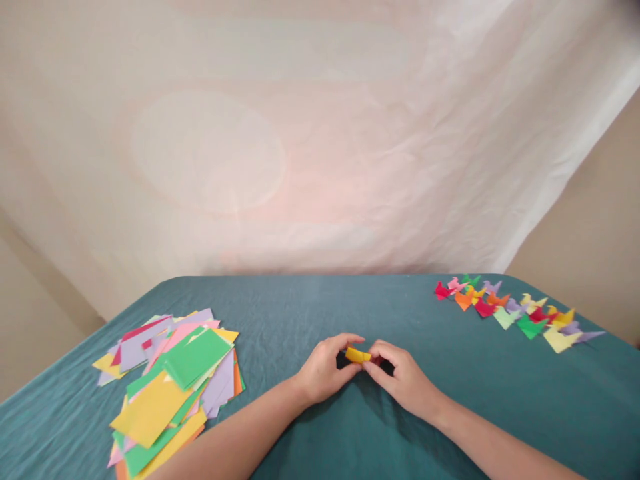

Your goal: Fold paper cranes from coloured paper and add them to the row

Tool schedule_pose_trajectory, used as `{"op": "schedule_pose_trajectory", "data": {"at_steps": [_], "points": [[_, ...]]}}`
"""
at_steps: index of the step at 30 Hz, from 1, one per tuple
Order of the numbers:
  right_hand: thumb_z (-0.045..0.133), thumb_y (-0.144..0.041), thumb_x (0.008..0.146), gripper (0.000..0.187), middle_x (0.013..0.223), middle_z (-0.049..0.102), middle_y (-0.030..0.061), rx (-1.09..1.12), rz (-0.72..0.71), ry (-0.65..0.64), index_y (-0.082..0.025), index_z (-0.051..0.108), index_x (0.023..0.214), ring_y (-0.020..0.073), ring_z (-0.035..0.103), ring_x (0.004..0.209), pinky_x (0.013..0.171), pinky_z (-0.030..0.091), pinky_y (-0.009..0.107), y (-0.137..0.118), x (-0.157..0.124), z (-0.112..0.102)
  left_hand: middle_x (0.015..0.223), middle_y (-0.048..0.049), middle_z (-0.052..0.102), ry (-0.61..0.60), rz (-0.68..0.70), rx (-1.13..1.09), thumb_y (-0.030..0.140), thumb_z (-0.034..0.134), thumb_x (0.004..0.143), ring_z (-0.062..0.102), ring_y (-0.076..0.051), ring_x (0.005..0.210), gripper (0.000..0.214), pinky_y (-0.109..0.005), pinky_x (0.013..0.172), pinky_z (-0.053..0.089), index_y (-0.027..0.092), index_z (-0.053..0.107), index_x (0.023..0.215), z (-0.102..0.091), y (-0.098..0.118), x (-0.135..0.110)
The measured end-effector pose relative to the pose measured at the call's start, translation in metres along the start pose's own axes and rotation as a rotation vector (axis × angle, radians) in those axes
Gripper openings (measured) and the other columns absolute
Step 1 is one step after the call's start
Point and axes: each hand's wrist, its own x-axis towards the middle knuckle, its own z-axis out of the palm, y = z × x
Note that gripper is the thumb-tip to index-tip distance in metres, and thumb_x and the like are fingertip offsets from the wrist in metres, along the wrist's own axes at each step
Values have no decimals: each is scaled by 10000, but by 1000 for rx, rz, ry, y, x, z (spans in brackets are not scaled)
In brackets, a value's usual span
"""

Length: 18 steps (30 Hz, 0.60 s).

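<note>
A small piece of folded yellow paper is held between both hands, just above the middle of the cloth-covered table. My left hand pinches its left end between thumb and fingers. At the other end, the thumb and fingertips of my right hand close on the paper. The fingers hide part of it, so its full folded shape cannot be made out.
Loose sheets of coloured paper lie in an overlapping pile on the left of the teal tablecloth. Several small folded paper birds stand in rows at the right. A pale sheet hangs behind the table.
</note>
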Motion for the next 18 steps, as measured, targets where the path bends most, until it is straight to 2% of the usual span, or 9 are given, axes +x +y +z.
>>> {"op": "schedule_pose_trajectory", "data": {"at_steps": [7,11,16,18], "points": [[469,-150,806,91,723,537,16,-172,-90,131,-201,508,742,162,511,702,655,414,282,3,-2,2,945,-43,595,116,146,43,155,584,782,538,-167,927,205,-312,849,433,200,601,980,-2,4,1],[477,-125,792,94,758,556,29,-225,-160,183,-206,524,780,177,526,743,692,429,308,3,-2,1,869,-42,589,181,158,61,121,555,788,540,-166,873,118,-313,809,441,194,636,832,0,3,1],[510,-131,776,200,933,570,67,-192,-188,244,-213,546,954,202,548,885,769,459,338,5,0,0,819,-34,598,216,169,-1,152,567,799,557,-149,813,90,-288,760,455,191,648,789,1,-1,2],[500,-131,788,207,944,573,68,-175,-193,238,-221,570,961,199,557,890,771,468,337,8,1,-1,807,-33,603,204,167,-24,174,575,804,560,-147,801,81,-284,753,456,192,651,783,1,-1,2]]}}
